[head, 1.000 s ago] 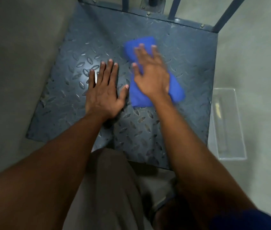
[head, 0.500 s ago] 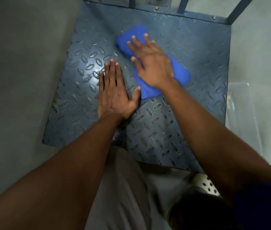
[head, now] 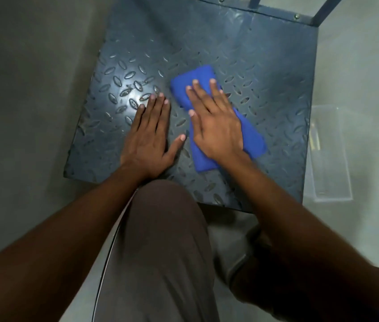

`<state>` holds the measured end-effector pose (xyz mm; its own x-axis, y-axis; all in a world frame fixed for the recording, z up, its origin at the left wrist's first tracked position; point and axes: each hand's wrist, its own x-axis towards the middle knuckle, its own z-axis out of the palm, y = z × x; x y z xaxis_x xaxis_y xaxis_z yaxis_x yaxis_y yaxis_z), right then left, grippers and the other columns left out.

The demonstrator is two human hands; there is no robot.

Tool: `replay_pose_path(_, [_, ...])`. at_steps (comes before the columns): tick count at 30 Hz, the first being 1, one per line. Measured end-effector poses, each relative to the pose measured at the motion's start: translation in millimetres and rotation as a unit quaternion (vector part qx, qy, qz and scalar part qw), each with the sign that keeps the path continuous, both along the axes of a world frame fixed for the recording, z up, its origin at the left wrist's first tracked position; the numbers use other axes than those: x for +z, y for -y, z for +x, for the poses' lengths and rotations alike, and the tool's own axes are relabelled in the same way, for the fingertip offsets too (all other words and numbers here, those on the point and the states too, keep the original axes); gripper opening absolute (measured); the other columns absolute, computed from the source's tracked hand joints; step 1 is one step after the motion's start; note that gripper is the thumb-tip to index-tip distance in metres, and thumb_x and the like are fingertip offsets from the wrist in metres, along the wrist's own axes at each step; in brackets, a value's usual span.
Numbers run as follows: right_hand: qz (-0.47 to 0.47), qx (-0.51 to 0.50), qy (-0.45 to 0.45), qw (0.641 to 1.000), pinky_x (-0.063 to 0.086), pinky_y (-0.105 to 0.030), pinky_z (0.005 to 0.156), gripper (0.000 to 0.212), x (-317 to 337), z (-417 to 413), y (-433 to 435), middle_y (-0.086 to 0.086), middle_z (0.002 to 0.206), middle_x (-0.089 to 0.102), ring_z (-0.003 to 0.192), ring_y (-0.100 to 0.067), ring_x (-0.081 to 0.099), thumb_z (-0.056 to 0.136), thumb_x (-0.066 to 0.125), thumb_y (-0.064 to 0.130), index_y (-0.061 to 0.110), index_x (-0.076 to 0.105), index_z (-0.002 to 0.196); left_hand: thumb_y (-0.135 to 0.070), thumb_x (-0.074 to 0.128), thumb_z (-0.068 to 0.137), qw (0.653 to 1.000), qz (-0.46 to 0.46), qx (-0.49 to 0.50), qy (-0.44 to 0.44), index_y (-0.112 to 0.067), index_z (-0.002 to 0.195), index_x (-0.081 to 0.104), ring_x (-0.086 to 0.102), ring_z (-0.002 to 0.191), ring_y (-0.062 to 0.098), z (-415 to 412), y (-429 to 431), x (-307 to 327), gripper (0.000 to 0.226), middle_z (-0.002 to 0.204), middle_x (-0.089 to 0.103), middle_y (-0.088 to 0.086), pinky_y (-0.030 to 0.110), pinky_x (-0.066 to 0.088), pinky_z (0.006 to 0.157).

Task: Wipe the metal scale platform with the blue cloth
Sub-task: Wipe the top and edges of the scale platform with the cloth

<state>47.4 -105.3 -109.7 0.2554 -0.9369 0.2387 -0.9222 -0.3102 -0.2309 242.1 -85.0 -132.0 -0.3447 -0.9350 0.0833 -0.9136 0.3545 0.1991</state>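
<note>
The metal scale platform [head: 265, 66] is a dark blue-grey plate with a raised diamond tread, lying on the floor in front of me. A folded blue cloth [head: 252, 135] lies on its middle. My right hand [head: 216, 126] presses flat on the cloth, fingers spread and pointing away from me; the cloth sticks out beyond the fingertips and past the wrist. My left hand [head: 151, 138] rests flat on the bare plate just left of the cloth, thumb close to its edge, holding nothing.
A clear plastic box [head: 330, 154] sits on the grey floor [head: 26, 94] against the platform's right edge. Dark metal rails [head: 323, 8] rise from the platform's far edge. My knee in brown trousers [head: 160, 240] is at the platform's near edge.
My right hand has slid the cloth back toward me, from the far part of the plate to its middle. The left hand stays planted in the same place.
</note>
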Motion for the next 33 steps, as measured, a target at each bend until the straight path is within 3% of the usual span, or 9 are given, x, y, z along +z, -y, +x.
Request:
replay_pose_path(3, [0.006,0.137,-0.017,0.990,0.027,-0.050,0.131,0.051,1,-29,38,-0.005,0.169,0.041,0.161,-0.033,0.027,0.114,0.038,0.032,0.014,0.043,0.162,-0.057,0.033,0.110,1.000,-0.006,-0.005,0.010,0.000,0.169,0.016,0.004,0.168,0.028,17,-13,1,0.084,0.179,0.010,0.018,0.046,0.005,0.136])
replay_pose_path(8, [0.038,-0.202,0.044,0.978,0.023,-0.050,0.132,0.058,3,-62,88,-0.005,0.172,0.035,0.162,-0.039,0.023,0.111,0.032,0.038,0.015,0.039,0.164,-0.064,0.028,0.108,1.000,0.006,0.018,0.021,-0.002,0.170,0.008,-0.003,0.168,0.024,13,-10,5,0.090,0.180,0.003,0.015,0.045,0.000,0.136])
replay_pose_path(9, [0.044,-0.209,0.031,0.976,0.020,-0.049,0.133,0.059,5,-50,84,-0.004,0.173,0.033,0.163,-0.038,0.021,0.111,0.030,0.037,0.015,0.036,0.165,-0.064,0.028,0.108,1.000,0.008,0.018,0.021,-0.002,0.171,0.008,-0.003,0.168,0.024,13,-10,5,0.090,0.180,0.003,0.015,0.044,-0.001,0.136])
replay_pose_path(12, [0.025,0.011,-0.002,1.000,0.024,-0.051,0.132,0.056,12,-10,49,-0.008,0.170,0.038,0.161,-0.038,0.025,0.112,0.032,0.033,0.012,0.039,0.164,-0.063,0.032,0.107,1.000,0.003,0.019,0.009,-0.001,0.170,0.013,0.002,0.168,0.026,14,-10,4,0.090,0.180,0.008,0.017,0.045,0.001,0.136])
replay_pose_path(15, [0.028,0.182,-0.035,0.982,0.023,-0.047,0.133,0.053,8,-12,25,-0.005,0.170,0.039,0.162,-0.030,0.023,0.114,0.037,0.032,0.014,0.040,0.164,-0.062,0.034,0.107,1.000,-0.005,0.017,-0.002,0.000,0.169,0.017,0.007,0.167,0.028,13,-10,3,0.089,0.178,0.014,0.019,0.046,0.004,0.136])
replay_pose_path(18, [0.016,-0.001,0.016,1.000,0.028,-0.051,0.130,0.055,3,-44,52,-0.007,0.169,0.041,0.161,-0.037,0.027,0.113,0.036,0.037,0.014,0.043,0.162,-0.065,0.029,0.107,1.000,0.013,0.019,0.008,-0.004,0.171,0.009,-0.002,0.168,0.024,14,-9,4,0.091,0.180,0.005,0.015,0.044,-0.001,0.136])
replay_pose_path(21, [0.042,-0.207,0.028,0.977,0.025,-0.048,0.131,0.059,6,-55,62,-0.004,0.172,0.035,0.162,-0.038,0.022,0.111,0.031,0.042,0.016,0.038,0.165,-0.065,0.029,0.107,1.000,0.015,0.021,0.004,-0.005,0.171,0.008,-0.003,0.168,0.023,14,-10,6,0.090,0.181,0.002,0.013,0.045,0.000,0.136])
replay_pose_path(29, [0.062,0.015,-0.008,0.998,0.019,-0.045,0.133,0.053,15,18,-91,0.003,0.174,0.032,0.165,-0.026,0.015,0.114,0.038,0.032,0.021,0.036,0.166,-0.038,0.029,0.108,1.000,0.014,0.020,-0.009,-0.005,0.170,0.017,0.005,0.168,0.024,13,-11,11,0.072,0.180,0.010,0.012,0.047,0.005,0.136])
replay_pose_path(33, [0.050,-0.044,-0.004,0.998,0.024,-0.052,0.131,0.054,7,-25,-57,0.000,0.173,0.034,0.164,-0.030,0.020,0.114,0.035,0.035,0.020,0.037,0.165,-0.041,0.023,0.110,1.000,0.017,0.022,-0.004,-0.008,0.172,0.011,0.000,0.168,0.022,13,-11,13,0.070,0.181,0.006,0.010,0.048,0.005,0.136])
